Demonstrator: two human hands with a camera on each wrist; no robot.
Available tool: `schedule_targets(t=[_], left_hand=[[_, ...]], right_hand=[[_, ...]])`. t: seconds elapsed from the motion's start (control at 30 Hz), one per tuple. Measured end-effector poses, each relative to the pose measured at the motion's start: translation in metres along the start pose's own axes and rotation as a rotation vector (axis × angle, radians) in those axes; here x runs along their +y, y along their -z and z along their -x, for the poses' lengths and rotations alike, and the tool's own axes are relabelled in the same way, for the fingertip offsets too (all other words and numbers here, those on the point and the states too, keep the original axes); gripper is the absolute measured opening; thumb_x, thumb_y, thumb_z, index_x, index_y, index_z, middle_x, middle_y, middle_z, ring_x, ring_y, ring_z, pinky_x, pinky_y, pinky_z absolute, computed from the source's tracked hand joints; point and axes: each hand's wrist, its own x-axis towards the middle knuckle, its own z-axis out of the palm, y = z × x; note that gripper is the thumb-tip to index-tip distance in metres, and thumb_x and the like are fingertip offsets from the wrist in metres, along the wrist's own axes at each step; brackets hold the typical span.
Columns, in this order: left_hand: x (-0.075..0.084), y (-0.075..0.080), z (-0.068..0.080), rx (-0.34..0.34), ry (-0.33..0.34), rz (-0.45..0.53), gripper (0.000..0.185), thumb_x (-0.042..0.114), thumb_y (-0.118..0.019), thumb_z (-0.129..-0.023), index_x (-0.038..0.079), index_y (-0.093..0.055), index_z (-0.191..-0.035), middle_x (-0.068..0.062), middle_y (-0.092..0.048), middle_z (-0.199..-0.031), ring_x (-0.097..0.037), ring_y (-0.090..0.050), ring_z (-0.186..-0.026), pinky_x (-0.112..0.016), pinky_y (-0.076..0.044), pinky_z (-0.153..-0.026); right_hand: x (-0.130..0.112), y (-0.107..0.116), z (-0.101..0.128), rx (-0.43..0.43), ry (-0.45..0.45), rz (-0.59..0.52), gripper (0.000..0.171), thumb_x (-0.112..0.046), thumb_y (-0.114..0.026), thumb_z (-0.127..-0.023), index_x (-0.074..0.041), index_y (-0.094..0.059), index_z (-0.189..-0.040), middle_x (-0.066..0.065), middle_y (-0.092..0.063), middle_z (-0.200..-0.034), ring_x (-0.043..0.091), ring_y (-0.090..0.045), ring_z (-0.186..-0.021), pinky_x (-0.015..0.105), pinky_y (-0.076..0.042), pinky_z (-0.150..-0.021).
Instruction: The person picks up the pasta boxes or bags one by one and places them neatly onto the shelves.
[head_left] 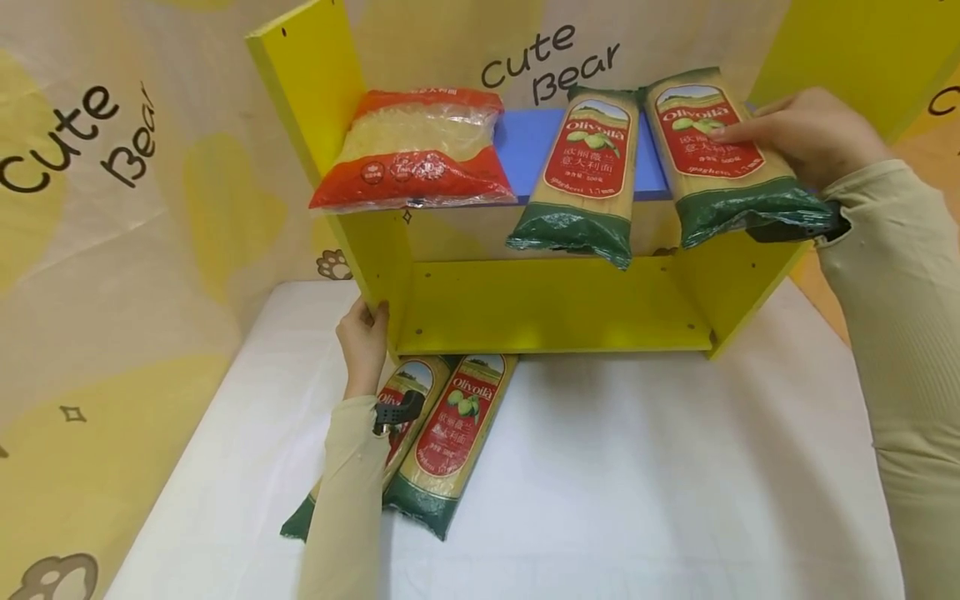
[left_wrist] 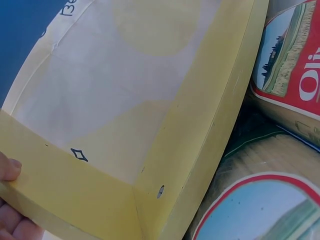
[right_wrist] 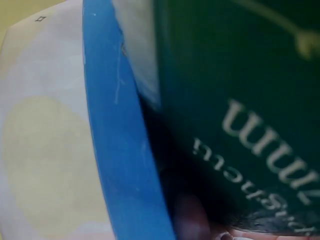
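My right hand grips a green-ended spaghetti pack by its right side, thumb on the front. The pack leans at the right of the blue shelf board, its bottom end jutting past the front edge. In the right wrist view, the pack's dark green side stands close to the blue board. Another spaghetti pack rests on the board just to the left. Low on the rack's yellow left side panel, my left hand holds the front edge, fingers curled around it.
A red-and-clear pasta bag lies on the board's left part. Two more spaghetti packs lie on the white tabletop, partly under the rack's yellow bottom board; my left forearm covers part of one. A printed cloth hangs behind.
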Motion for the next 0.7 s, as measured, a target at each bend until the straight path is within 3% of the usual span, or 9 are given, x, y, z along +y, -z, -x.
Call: schedule_targets(t=[0.1, 0.17, 0.23, 0.3, 0.43, 0.57, 0.63, 0.7], left_hand=[[0.001, 0.0, 0.001, 0.004, 0.0, 0.0, 0.023, 0.004, -0.057, -0.092, -0.009, -0.065, -0.109, -0.027, -0.066, -0.102, -0.037, -0.066, -0.091, -0.046, -0.054, -0.076], [0.001, 0.0, 0.002, 0.01, 0.005, -0.003, 0.022, 0.004, -0.058, -0.092, -0.009, -0.065, -0.109, -0.027, -0.066, -0.103, -0.037, -0.066, -0.091, -0.046, -0.054, -0.077], [0.001, 0.0, 0.002, 0.012, 0.012, -0.007, 0.023, 0.003, -0.058, -0.092, -0.009, -0.065, -0.11, -0.027, -0.065, -0.104, -0.037, -0.066, -0.092, -0.046, -0.054, -0.077], [0.001, 0.0, 0.002, 0.009, 0.019, -0.01, 0.023, 0.003, -0.057, -0.092, -0.009, -0.065, -0.11, -0.027, -0.065, -0.104, -0.037, -0.065, -0.093, -0.046, -0.054, -0.078], [0.001, 0.0, 0.002, 0.003, 0.018, -0.012, 0.022, 0.002, -0.057, -0.092, -0.009, -0.065, -0.109, -0.027, -0.065, -0.104, -0.037, -0.066, -0.093, -0.047, -0.053, -0.078], [0.001, 0.0, 0.002, 0.004, 0.012, -0.008, 0.021, 0.003, -0.058, -0.092, -0.009, -0.065, -0.108, -0.026, -0.066, -0.102, -0.036, -0.066, -0.091, -0.046, -0.054, -0.077], [0.001, 0.0, 0.001, 0.004, 0.011, -0.004, 0.021, 0.004, -0.057, -0.092, -0.008, -0.066, -0.108, -0.026, -0.066, -0.102, -0.036, -0.066, -0.091, -0.046, -0.054, -0.077], [0.002, -0.001, 0.001, 0.003, 0.009, -0.002, 0.022, 0.003, -0.057, -0.092, -0.008, -0.065, -0.108, -0.026, -0.066, -0.102, -0.037, -0.066, -0.091, -0.047, -0.054, -0.077]], right_hand=[[0.002, -0.002, 0.002, 0.061, 0.052, 0.103, 0.053, -0.05, -0.072, -0.076, -0.019, -0.064, -0.118, -0.006, -0.063, -0.068, 0.018, -0.064, -0.058, 0.029, -0.054, -0.053], [0.004, -0.004, 0.003, 0.1, 0.086, 0.168, 0.078, -0.051, -0.071, -0.077, -0.01, -0.048, -0.139, -0.008, -0.061, -0.065, 0.017, -0.062, -0.055, 0.028, -0.054, -0.051], [0.005, -0.005, 0.005, 0.119, 0.103, 0.216, 0.091, -0.053, -0.069, -0.077, 0.001, -0.035, -0.143, -0.01, -0.06, -0.064, 0.016, -0.061, -0.054, 0.027, -0.053, -0.05], [0.008, -0.006, 0.006, 0.128, 0.115, 0.222, 0.091, -0.053, -0.069, -0.078, 0.0, -0.035, -0.143, -0.011, -0.06, -0.07, 0.015, -0.061, -0.055, 0.027, -0.053, -0.051], [0.014, -0.008, 0.009, 0.164, 0.146, 0.189, 0.088, -0.047, -0.071, -0.079, -0.002, -0.034, -0.144, -0.001, -0.056, -0.102, 0.01, -0.059, -0.058, 0.024, -0.053, -0.052], [0.019, -0.009, 0.014, 0.184, 0.163, 0.038, 0.087, -0.037, -0.077, -0.076, -0.002, -0.035, -0.144, 0.001, -0.051, -0.111, 0.008, -0.06, -0.059, 0.022, -0.053, -0.052], [0.023, -0.009, 0.017, 0.193, 0.176, -0.056, 0.087, -0.031, -0.08, -0.074, -0.003, -0.037, -0.143, -0.005, -0.052, -0.102, 0.008, -0.061, -0.06, 0.022, -0.053, -0.051], [0.029, -0.009, 0.021, 0.209, 0.222, -0.17, 0.073, -0.023, -0.081, -0.074, -0.008, -0.05, -0.137, -0.007, -0.057, -0.099, 0.007, -0.061, -0.061, 0.019, -0.052, -0.052]])
